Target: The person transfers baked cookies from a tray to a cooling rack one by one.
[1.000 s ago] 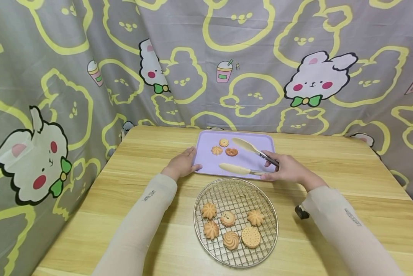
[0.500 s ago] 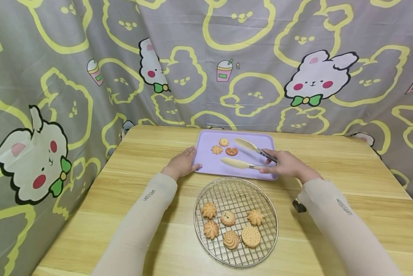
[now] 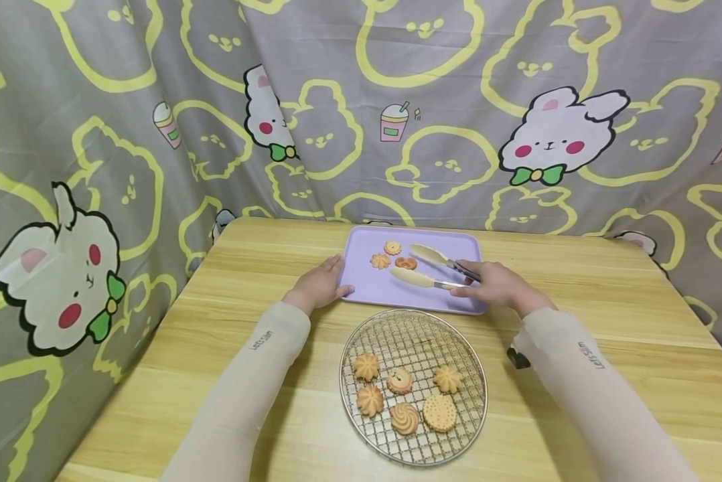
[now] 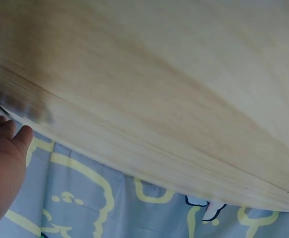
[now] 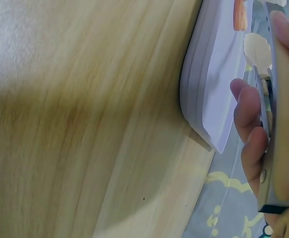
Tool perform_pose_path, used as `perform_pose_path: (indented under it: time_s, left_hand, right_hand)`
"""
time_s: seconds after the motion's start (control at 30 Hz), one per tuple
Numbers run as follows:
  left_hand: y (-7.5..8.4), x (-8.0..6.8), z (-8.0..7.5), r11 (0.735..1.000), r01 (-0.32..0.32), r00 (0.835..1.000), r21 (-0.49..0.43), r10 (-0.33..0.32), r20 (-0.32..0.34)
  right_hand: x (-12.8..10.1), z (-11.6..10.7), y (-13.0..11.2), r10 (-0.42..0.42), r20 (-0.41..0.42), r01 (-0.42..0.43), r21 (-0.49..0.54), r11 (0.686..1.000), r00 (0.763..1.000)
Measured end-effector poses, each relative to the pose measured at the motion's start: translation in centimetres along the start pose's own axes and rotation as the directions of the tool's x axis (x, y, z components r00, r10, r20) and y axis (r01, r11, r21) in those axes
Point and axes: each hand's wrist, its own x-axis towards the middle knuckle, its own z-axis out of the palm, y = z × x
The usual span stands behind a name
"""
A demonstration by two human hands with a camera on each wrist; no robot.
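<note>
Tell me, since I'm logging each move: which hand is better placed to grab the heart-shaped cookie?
Probably the right hand: it grips the tongs, tips flanking the cookie. The left hand rests on the tray edge.

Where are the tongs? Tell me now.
In the head view the tongs are over the purple tray at the table's far middle, gripped by the right hand, tips beside the three cookies.

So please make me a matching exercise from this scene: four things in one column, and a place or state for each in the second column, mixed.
1. tongs
2. left hand
3. round cookie
4. heart cookie

a. on the wire rack
b. on the purple tray
c. held by the right hand
d. resting at the tray's left edge

Pairs: 1-c, 2-d, 3-a, 4-b
</note>
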Motion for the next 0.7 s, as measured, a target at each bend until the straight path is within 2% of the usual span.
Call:
perform_pose_path:
  time_s: [0.4, 0.7]
  left_hand:
    - [-0.03, 0.15, 0.00, 1.000, 0.002, 1.000, 0.008, -0.002, 0.002]
    - [0.01, 0.15, -0.01, 1.000, 0.002, 1.000, 0.008, -0.002, 0.003]
  right_hand:
    - [0.38, 0.51, 0.24, 0.058, 0.008, -0.058, -0.054, 0.997, 0.998]
    - [0.49, 0.57, 0.24, 0.066, -0.006, -0.066, -0.076, 0.995, 0.998]
